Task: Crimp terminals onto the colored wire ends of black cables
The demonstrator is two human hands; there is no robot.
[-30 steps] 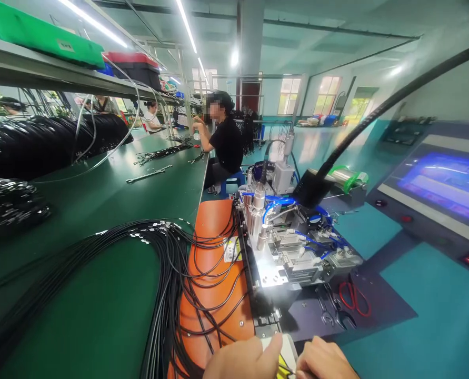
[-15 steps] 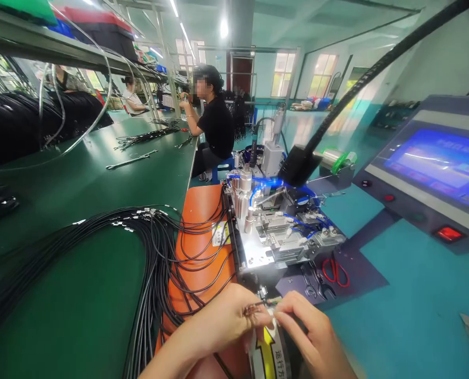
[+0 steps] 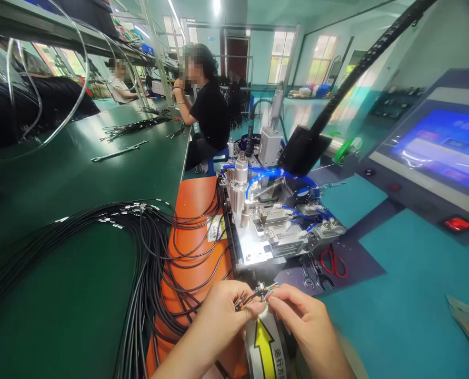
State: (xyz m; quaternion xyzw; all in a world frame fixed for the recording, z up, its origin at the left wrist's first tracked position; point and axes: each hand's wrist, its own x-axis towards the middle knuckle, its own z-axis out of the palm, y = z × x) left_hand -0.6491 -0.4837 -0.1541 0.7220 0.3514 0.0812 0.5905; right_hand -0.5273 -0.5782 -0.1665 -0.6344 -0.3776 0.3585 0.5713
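Head view. The left hand (image 3: 214, 318) and right hand (image 3: 309, 326) both have their grips closed, pinching the stripped, multicoloured end of a black cable (image 3: 253, 297) between the fingers, just in front of a pneumatic bench machine (image 3: 266, 221) and above a yellow-arrow label (image 3: 263, 342). More black cables (image 3: 147, 247) lie in a loose bundle across an orange mat (image 3: 195, 210) and the green table (image 3: 60, 295). Red-handled scissors (image 3: 332, 263) lie beside the machine. Farther along the table sits a co-worker (image 3: 208, 110) in black.
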